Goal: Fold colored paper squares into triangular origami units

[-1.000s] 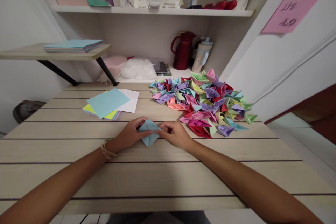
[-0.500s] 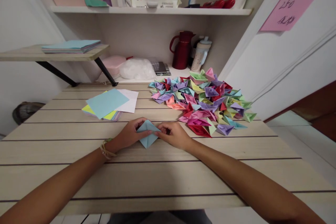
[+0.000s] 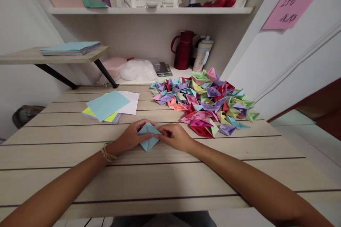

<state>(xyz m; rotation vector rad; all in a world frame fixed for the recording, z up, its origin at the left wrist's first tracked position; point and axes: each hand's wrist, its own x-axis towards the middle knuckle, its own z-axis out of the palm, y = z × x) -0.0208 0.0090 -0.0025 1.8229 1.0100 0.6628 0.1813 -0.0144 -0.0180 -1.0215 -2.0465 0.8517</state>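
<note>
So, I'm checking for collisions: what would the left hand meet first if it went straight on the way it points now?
Past the folded blue paper it holds, the left hand would probably meet the right hand, at the paper's right edge; depth is hard to judge.

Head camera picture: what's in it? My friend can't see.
A left hand and a right hand hold a light-blue folded paper diamond at a pale slatted wooden table. Colourful folded paper boats lie right, flat coloured paper sheets left.
</note>
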